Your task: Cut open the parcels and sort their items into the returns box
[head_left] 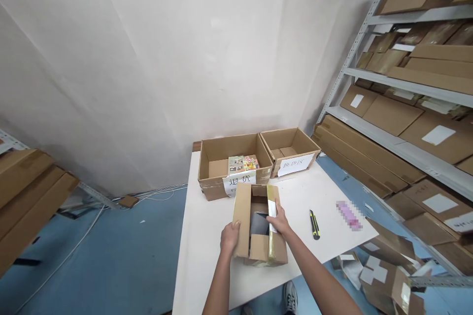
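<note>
A small cardboard box (246, 216) with its flaps open lies on the white table (207, 236), with something dark inside it. My left hand (229, 237) grips the box's left flap and wall, fingers curled round the edge. Over the right flap rests my right hand (279, 220), fingers closed on its taped edge. A black and yellow utility knife (314, 224) lies on the table just right of my right forearm.
Two open cartons with paper labels stand at the table's far edge: a large one (231, 165) holding a few colourful items and a smaller one (290, 150). A pink item (349, 215) lies right of the knife. Metal shelves (406, 108) of flat cartons fill the right; torn cardboard (384, 266) litters the blue floor.
</note>
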Available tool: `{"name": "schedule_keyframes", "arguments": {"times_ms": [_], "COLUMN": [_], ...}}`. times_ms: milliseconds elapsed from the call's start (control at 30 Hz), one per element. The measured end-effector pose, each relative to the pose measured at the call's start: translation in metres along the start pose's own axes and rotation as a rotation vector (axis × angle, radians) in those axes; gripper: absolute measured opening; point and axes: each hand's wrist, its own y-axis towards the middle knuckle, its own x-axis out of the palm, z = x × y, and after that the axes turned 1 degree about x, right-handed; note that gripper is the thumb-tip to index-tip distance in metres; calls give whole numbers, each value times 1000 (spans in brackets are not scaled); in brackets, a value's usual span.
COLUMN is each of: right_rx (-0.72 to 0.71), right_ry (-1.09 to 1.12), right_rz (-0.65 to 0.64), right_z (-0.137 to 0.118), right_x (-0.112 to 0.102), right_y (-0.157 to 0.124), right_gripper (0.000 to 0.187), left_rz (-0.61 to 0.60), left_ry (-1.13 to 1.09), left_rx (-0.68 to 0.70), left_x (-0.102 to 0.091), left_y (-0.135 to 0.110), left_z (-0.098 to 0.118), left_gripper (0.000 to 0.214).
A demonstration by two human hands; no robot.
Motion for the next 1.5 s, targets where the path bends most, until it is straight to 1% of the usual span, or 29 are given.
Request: {"name": "schedule_keyframes", "arguments": {"times_ms": [67,133,200,300,367,433,533,633,700,800,833,900,967,1000,1067,1133,1200,1267,1300,1333,1400,1433,1467,1500], "right_rx": [-28,-32,-31,-32,-40,-55,-87,-92,-43,127,169,175,100,55,-10,0,123,301,371,408,385,345,305,271], "right_ry": [169,280,350,495,604,670,677,563,398,-14,-161,-362,-409,-383,-263,-51,229,487,578,642,718,737,741,732], "right_rz": [-34,-60,-70,-118,-176,-231,-290,-300,-236,-64,-37,-8,8,12,-6,-52,-124,-176,-184,-176,-128,-103,-85,-78], "right_z": [3,7,12,21,30,38,44,37,29,19,19,21,24,26,27,27,27,27,28,29,33,36,40,45], "right_x": [-7,-18,-32,-47,-52,-53,-54,-56,-51,-30,-20,-2,5,3,-11,-31,-51,-65,-70,-73,-78,-80,-83,-86], "right_y": [-5,-9,-12,-12,-11,-9,-6,-3,-6,-20,-28,-46,-62,-66,-69,-67,-66,-67,-70,-72,-77,-79,-81,-81], "right_gripper": [100,98,97,99,100,99,98,97,98,106,109,115,114,112,106,101,92,80,72,65,55,53,53,53], "left_rz": [-2,-33,-30,-19,-3,16,24,39,65,147,174,205,211,208,190,174,169,157,154,167,269,330,363,352], "left_ry": [71,54,13,-6,-1,2,7,20,18,44,62,94,104,100,86,76,79,82,85,91,133,172,220,268], "left_rx": [20,47,61,50,35,17,-9,-29,-32,-61,-78,-103,-114,-123,-146,-165,-174,-178,-175,-165,-89,-8,105,239], "left_x": [5,12,21,32,37,38,36,35,36,40,42,44,45,45,45,44,41,35,32,30,28,30,32,36], "left_y": [-1,-1,-3,-8,-11,-13,-13,-17,-23,-37,-41,-48,-49,-48,-44,-39,-35,-33,-34,-35,-39,-42,-45,-48], "left_z": [-11,-15,-9,5,12,12,8,7,10,17,17,17,13,11,7,3,-1,-4,-4,-4,1,6,11,16], "left_gripper": [41,44,46,47,46,47,49,47,47,47,47,48,48,48,47,47,49,49,48,47,43,42,42,43]}}
